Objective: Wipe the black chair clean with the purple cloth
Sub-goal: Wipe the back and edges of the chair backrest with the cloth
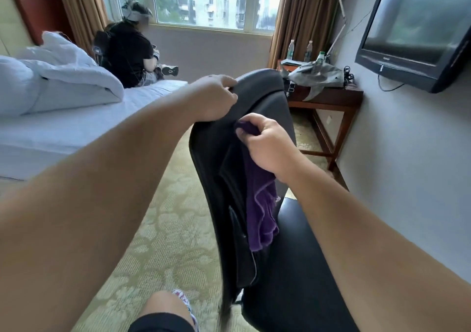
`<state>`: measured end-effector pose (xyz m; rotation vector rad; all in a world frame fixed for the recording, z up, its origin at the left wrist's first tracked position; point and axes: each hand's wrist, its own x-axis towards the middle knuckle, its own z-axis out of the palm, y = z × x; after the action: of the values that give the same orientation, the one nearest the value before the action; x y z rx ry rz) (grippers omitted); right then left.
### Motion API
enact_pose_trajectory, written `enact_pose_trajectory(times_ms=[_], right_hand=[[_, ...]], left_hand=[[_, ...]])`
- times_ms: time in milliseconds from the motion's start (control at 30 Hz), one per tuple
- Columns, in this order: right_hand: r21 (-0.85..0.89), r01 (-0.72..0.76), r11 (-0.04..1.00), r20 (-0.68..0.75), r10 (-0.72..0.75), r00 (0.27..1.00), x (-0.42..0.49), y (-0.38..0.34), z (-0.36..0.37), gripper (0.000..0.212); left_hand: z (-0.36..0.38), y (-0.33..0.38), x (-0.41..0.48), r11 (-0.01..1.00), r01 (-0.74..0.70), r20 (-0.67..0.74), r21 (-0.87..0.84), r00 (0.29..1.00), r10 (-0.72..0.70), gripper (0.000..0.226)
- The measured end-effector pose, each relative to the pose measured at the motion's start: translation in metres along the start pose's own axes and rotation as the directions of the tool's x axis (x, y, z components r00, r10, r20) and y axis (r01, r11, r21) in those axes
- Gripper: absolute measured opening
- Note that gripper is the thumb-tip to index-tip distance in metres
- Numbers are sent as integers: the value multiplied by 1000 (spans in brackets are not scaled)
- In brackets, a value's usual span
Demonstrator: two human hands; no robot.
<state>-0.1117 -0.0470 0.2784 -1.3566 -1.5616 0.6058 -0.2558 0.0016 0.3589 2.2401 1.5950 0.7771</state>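
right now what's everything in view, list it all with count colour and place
black padded office chair: 1, black, centre foreground
purple terry cloth: 1, purple, hanging against the chair back
white bed with duvet: 1, white, left
seated person in black top: 1, on the bed's far end
dark wooden desk: 1, reddish brown, right wall
clear plastic bottles: 3, on the desk
grey plush shark: 1, on the desk
black flat television: 1, wall, upper right
left hand: gripping the chair's top edge
right hand: clutching the cloth

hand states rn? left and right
Left hand: closed on the chair back's top edge.
Right hand: closed on the cloth, against the chair back.
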Motion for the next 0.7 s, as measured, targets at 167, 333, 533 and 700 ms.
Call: enact_pose_trajectory(times_ms=[167,333,533,700], right_hand=[[-21,22,1000,0,-22,1000,-45,-14,6,14],[-11,57,998,31,-56,998,-92,-23,-2,19],[-36,216,976,-107,-219,970,-158,-2,2,14],[-130,255,958,-291,-283,914,-210,52,29,15]], left_hand=[[8,-15,-74,814,60,4,-577,997,-71,48],[18,1,-117,766,-7,-111,-643,990,-84,32],[31,23,-144,692,-136,-313,-709,940,-137,33],[41,22,-152,547,-184,-313,-817,938,-152,34]])
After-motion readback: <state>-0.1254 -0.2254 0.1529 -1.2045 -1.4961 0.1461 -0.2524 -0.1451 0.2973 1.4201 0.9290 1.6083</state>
